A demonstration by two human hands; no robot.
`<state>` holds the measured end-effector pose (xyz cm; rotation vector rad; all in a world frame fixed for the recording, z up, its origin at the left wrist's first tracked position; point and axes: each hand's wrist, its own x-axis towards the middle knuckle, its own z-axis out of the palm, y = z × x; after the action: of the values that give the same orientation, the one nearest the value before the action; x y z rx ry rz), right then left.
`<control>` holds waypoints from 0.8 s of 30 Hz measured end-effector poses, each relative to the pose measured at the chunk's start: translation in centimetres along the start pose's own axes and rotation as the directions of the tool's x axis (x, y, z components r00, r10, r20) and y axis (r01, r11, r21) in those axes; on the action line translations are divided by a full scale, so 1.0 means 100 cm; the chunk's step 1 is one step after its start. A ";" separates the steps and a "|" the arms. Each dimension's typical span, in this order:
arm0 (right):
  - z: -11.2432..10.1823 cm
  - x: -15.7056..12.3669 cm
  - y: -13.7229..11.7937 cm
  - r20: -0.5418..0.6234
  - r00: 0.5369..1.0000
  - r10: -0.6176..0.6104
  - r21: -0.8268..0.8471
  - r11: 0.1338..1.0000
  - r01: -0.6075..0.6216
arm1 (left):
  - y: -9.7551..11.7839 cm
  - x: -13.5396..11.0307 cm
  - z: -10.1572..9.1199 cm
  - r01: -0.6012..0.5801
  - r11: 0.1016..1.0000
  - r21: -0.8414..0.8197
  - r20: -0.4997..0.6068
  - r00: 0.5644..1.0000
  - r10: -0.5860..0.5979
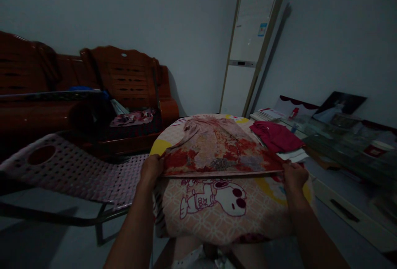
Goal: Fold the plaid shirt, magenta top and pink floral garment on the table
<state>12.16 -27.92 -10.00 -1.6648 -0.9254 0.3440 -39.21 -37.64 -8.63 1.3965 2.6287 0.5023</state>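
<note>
A pink and red floral shirt (pixel 217 149) lies spread over a padded surface with a patterned cover (pixel 263 215), its hem toward me. My left hand (pixel 151 167) is closed on the hem's left corner. At the right corner of the hem, my right hand (pixel 294 174) grips the fabric too. The hem is stretched straight between both hands, a little above the cover. A cartoon dog print shows on the cover below the hem. The shirt's far end is hard to make out in the dim light.
To the right, a folded magenta cloth (pixel 276 136) rests beside a glass-topped cabinet (pixel 347 145) bearing papers and a paper cup (pixel 378 148). A woven chair (pixel 89 178) stands at left, before a wooden sofa (pixel 127 79). A tall air conditioner (pixel 245 50) stands behind.
</note>
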 end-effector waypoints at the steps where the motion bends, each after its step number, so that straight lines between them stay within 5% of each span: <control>1: -0.004 0.001 -0.001 -0.026 0.999 -0.023 -0.070 0.997 0.021 | -0.001 -0.004 -0.001 -0.004 1.000 0.008 0.003 1.000 0.004; 4: -0.008 0.002 -0.014 -0.128 0.988 -0.088 -0.196 0.979 0.062 | -0.002 -0.010 -0.007 0.028 0.999 0.028 -0.012 1.000 -0.028; 7: 0.004 -0.001 -0.042 -0.171 0.961 -0.218 -0.139 0.971 0.195 | 0.007 -0.002 -0.015 0.009 1.000 -0.006 -0.101 0.995 -0.010; 10: 0.038 -0.014 -0.075 0.109 0.941 -0.320 -0.011 0.946 0.323 | 0.031 0.020 -0.023 -0.101 0.994 -0.031 -0.157 0.983 0.095; 13: 0.083 -0.037 -0.100 0.454 0.759 -0.467 0.047 0.863 0.502 | 0.061 0.050 -0.022 -0.163 0.985 -0.058 -0.133 0.979 0.154; 16: 0.123 -0.062 -0.110 0.721 0.471 -0.508 0.064 0.726 0.685 | 0.086 0.078 -0.009 -0.140 0.977 -0.159 -0.091 0.988 0.127; 19: 0.147 -0.083 -0.105 0.848 0.339 -0.407 -0.010 0.628 0.778 | 0.098 0.102 0.008 -0.067 0.941 -0.331 -0.074 0.996 0.045; 21: 0.155 -0.092 -0.096 0.872 0.320 -0.370 -0.059 0.570 0.820 | 0.100 0.116 0.017 -0.051 0.918 -0.392 -0.066 0.997 0.027; 24: 0.157 -0.100 -0.081 0.853 0.390 -0.346 -0.151 0.552 0.820 | 0.102 0.138 0.028 -0.033 0.879 -0.475 -0.027 0.999 0.023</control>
<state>-7.74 -24.01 -9.90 -1.4865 -2.4543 0.2219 -38.34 -20.36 -7.12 1.2653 2.2718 1.0842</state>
